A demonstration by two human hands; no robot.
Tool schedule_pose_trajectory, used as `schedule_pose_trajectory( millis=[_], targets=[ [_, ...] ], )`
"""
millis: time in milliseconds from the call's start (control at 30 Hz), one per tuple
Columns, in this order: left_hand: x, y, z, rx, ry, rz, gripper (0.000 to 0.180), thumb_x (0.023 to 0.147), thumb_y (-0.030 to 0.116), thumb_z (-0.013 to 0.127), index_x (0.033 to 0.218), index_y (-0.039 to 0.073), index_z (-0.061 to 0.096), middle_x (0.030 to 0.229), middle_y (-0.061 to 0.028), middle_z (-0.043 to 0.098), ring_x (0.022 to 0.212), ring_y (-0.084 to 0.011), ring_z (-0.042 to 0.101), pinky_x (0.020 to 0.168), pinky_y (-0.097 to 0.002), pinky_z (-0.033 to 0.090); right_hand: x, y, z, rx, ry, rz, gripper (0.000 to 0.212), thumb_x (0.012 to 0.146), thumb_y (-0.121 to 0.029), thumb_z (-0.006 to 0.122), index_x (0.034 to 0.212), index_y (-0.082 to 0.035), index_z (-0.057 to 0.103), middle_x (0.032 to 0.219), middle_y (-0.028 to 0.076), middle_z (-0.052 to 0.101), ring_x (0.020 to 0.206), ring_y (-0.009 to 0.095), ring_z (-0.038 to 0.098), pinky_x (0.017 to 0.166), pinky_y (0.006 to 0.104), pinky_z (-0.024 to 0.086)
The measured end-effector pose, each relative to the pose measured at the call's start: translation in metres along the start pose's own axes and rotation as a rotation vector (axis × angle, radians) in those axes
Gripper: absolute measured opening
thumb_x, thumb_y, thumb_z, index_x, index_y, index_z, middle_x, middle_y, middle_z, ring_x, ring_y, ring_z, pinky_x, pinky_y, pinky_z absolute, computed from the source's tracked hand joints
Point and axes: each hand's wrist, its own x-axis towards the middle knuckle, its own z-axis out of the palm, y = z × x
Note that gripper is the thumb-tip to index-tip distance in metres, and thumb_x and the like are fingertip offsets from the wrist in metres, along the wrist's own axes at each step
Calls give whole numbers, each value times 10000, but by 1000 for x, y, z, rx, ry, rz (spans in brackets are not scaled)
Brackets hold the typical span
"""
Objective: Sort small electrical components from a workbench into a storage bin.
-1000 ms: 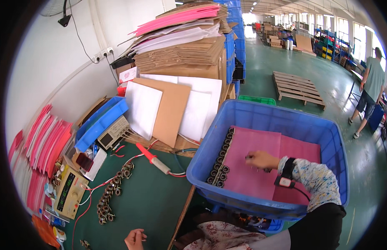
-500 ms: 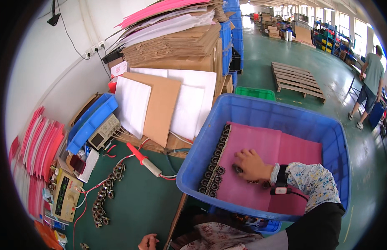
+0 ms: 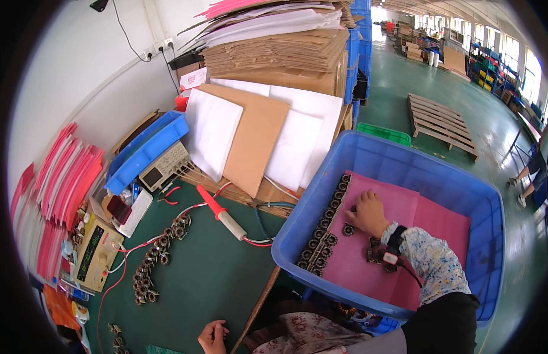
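Observation:
My right hand (image 3: 370, 213) reaches into a large blue plastic bin (image 3: 398, 153), fingers bent down around a small dark toroidal coil (image 3: 353, 208) just above a pink sheet (image 3: 398, 192). Another coil (image 3: 348, 229) lies on the sheet by my fingers. Several similar coils (image 3: 321, 225) stand in rows along the sheet's left edge, a thin strip between them. More loose coils (image 3: 370, 253) sit partly under my wrist. At the bench's front edge, my left hand (image 3: 212, 337) rests with its fingers curled closed, and nothing shows in it.
A curved line of coils (image 3: 149, 265) lies on the green bench (image 3: 209, 277), beside a red-and-white probe (image 3: 220, 213). Yellowish instrument (image 3: 96, 255) and blue tray (image 3: 145, 153) stand left. Cardboard stacks (image 3: 274, 56) rise behind; a wooden pallet (image 3: 442, 125) lies on the floor.
My right hand has moved toward the bin's far side, uncovering loose coils on the sheet. My view has shifted left. The person at the far right has moved mostly out of sight.

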Motion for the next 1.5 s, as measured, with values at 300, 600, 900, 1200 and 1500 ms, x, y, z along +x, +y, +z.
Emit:
schedule_pose_trajectory(
  millis=[300,600,900,1200,1500],
  targets=[
    [3,-1,1,12,10,11,181,903,132,529,968,8,645,736,-39,606,670,-111,537,611,-249,427,-19,-17,-11,272,-223,-425,388,611,-188,706,944,-40,572,888,141,576,911,312,530,777,387,452],
    [3,2,3,40,23,10,169,898,115,529,958,5,643,735,-42,601,680,-116,536,622,-258,431,-27,-25,-31,461,-378,-118,429,614,-52,669,1007,-25,501,999,174,530,946,369,538,782,438,466],
    [5,4,5,50,27,23,163,897,100,526,951,-2,641,726,-43,592,674,-118,532,622,-257,431,-29,-17,-10,685,-296,-98,350,629,-13,632,958,3,510,932,212,542,870,406,545,741,454,460],
    [4,6,4,50,38,5,160,892,99,533,950,-1,644,719,-45,596,666,-115,533,616,-247,433,-28,-15,6,792,-216,-105,281,617,-19,637,882,24,554,841,206,583,815,389,570,725,447,464],
    [4,6,3,66,36,32,163,888,97,534,951,-9,641,719,-51,595,670,-118,535,630,-256,439,-20,-23,-10,718,-341,-121,362,612,-89,683,949,15,603,843,199,612,794,357,598,729,413,482]
  ],
)
